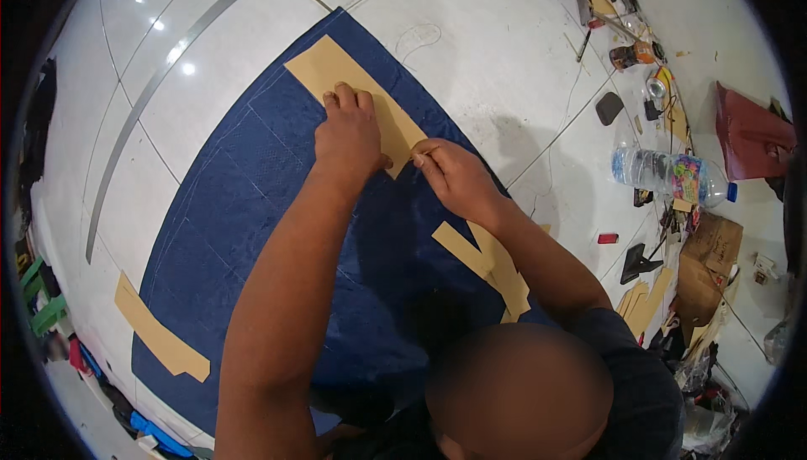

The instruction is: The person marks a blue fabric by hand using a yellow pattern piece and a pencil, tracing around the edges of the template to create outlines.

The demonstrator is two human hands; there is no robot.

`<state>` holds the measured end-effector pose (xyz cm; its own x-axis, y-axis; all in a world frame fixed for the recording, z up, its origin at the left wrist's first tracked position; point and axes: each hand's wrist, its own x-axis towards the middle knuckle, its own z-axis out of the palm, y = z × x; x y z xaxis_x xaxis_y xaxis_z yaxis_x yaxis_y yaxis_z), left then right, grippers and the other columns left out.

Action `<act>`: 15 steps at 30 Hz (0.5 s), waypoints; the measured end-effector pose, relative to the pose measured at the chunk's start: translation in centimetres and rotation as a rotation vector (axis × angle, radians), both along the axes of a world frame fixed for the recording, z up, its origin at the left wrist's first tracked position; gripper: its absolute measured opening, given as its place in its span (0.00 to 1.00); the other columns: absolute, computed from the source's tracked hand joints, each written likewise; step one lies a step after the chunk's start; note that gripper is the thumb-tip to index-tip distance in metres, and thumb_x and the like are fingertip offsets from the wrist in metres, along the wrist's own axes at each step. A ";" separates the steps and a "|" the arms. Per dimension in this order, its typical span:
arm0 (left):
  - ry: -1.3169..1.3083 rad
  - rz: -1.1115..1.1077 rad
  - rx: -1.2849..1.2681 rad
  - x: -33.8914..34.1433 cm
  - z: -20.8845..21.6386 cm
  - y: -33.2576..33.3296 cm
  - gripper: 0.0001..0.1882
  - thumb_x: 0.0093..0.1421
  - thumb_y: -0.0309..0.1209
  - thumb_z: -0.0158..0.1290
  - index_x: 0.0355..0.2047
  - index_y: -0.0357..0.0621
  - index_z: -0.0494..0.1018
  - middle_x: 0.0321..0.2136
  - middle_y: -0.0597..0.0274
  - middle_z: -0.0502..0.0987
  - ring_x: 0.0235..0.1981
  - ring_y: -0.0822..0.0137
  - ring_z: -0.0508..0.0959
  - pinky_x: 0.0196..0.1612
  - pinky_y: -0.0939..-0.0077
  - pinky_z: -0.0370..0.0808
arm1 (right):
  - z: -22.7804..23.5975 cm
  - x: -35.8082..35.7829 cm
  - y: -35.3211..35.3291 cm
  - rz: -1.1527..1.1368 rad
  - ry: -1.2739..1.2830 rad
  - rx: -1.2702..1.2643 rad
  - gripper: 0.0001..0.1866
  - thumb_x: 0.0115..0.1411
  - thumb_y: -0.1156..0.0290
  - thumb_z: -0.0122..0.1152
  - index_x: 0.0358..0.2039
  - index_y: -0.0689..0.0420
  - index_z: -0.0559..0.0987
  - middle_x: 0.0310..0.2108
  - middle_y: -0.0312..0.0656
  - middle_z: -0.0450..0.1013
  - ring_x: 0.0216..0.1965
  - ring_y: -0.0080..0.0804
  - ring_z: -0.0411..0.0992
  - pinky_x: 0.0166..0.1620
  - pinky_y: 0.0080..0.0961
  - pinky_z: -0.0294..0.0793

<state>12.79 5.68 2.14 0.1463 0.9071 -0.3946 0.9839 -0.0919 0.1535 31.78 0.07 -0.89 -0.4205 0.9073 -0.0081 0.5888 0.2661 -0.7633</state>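
From my remote seat I look down on a white tiled floor [479, 56], glossy enough to throw back small lights at the upper left, with dark joints between the tiles. A dark blue cloth [252, 174] lies spread over it, crossed by thin pale lines. The tan card strip [336, 65] lies slantwise on the cloth's upper part. My left hand [347, 134] presses on it, fingers bent forward and thumb apart. My right hand [461, 178] has thumb and forefinger pinched together at the card's lower right edge; I cannot tell what is between them. More card pieces [496, 271] lie under and beside the right forearm, and a curved card [160, 334] overlaps the cloth's left edge. A long metal strip [139, 111] lies on the tiles to the left. Along the right run a clear bottle [656, 172] on its side, a brown box [708, 267] and scattered clutter.
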 end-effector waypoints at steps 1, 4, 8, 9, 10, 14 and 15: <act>0.006 0.004 -0.015 0.0 0.0 0.0 0.56 0.36 0.45 0.78 0.59 0.30 0.60 0.61 0.39 0.62 0.65 0.36 0.64 0.59 0.54 0.77 | -0.2 0.0 -0.2 0.029 0.018 -0.016 0.12 0.71 0.67 0.51 0.44 0.63 0.76 0.41 0.51 0.77 0.42 0.49 0.78 0.45 0.38 0.78; 0.011 -0.012 0.021 0.1 -0.2 0.0 0.57 0.36 0.46 0.78 0.60 0.30 0.60 0.61 0.39 0.62 0.65 0.36 0.63 0.59 0.54 0.77 | -0.3 0.3 0.1 0.032 0.003 0.146 0.11 0.71 0.68 0.51 0.43 0.62 0.76 0.41 0.51 0.77 0.42 0.50 0.78 0.45 0.38 0.78; 0.026 -0.014 0.023 -0.1 -0.5 -0.2 0.58 0.36 0.46 0.78 0.61 0.30 0.59 0.61 0.39 0.61 0.66 0.37 0.62 0.59 0.55 0.77 | 0.7 0.5 0.7 -0.111 -0.050 0.118 0.09 0.70 0.69 0.52 0.43 0.61 0.76 0.39 0.50 0.78 0.41 0.50 0.78 0.44 0.38 0.78; 0.020 -0.009 0.014 -0.1 -0.4 -0.1 0.58 0.36 0.47 0.78 0.61 0.30 0.59 0.62 0.39 0.61 0.66 0.37 0.62 0.59 0.55 0.77 | 0.8 0.6 0.8 -0.154 -0.055 0.090 0.09 0.70 0.69 0.52 0.43 0.61 0.76 0.39 0.50 0.78 0.41 0.50 0.78 0.44 0.39 0.78; 0.014 -0.003 0.006 -0.1 -0.3 -0.1 0.58 0.36 0.47 0.78 0.61 0.30 0.59 0.62 0.39 0.61 0.66 0.37 0.62 0.59 0.55 0.77 | 0.8 0.7 0.8 -0.198 -0.060 0.062 0.09 0.70 0.69 0.52 0.42 0.60 0.76 0.39 0.50 0.78 0.40 0.50 0.78 0.44 0.39 0.78; 0.038 -0.011 0.012 0.0 -0.3 -0.1 0.58 0.36 0.47 0.78 0.61 0.30 0.60 0.61 0.39 0.61 0.66 0.37 0.63 0.58 0.55 0.77 | 0.3 0.8 0.9 -0.221 -0.059 0.079 0.09 0.70 0.69 0.52 0.42 0.60 0.76 0.39 0.50 0.78 0.40 0.51 0.77 0.43 0.40 0.77; 0.020 -0.007 0.015 0.0 -0.2 -0.1 0.57 0.36 0.46 0.78 0.60 0.30 0.60 0.61 0.39 0.62 0.66 0.37 0.63 0.58 0.55 0.78 | 0.2 0.7 0.8 -0.186 -0.036 0.105 0.09 0.70 0.69 0.52 0.42 0.60 0.76 0.39 0.50 0.78 0.40 0.51 0.77 0.43 0.40 0.77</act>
